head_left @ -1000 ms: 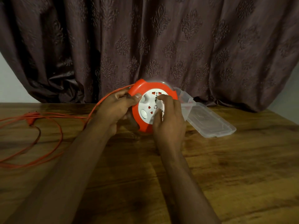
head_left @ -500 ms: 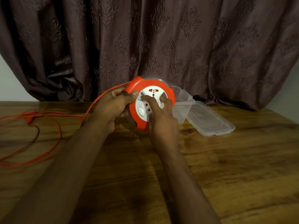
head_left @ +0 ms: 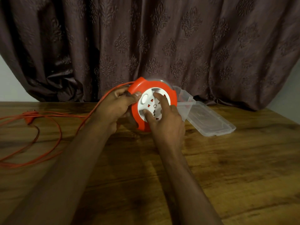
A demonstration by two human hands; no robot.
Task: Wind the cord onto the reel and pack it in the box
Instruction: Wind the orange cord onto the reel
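While upright, reel (head_left: 154, 104) within left-hand (head_left: 116, 108) grip

No writing, brand, number or label can be read anywhere, not even on the white socket face of the reel (head_left: 154, 106) under the right hand's (head_left: 165, 122) fingers, where only red socket openings and a small ring mark show.

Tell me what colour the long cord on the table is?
Orange, the thin plastic cord looped on the wooden table, head view.
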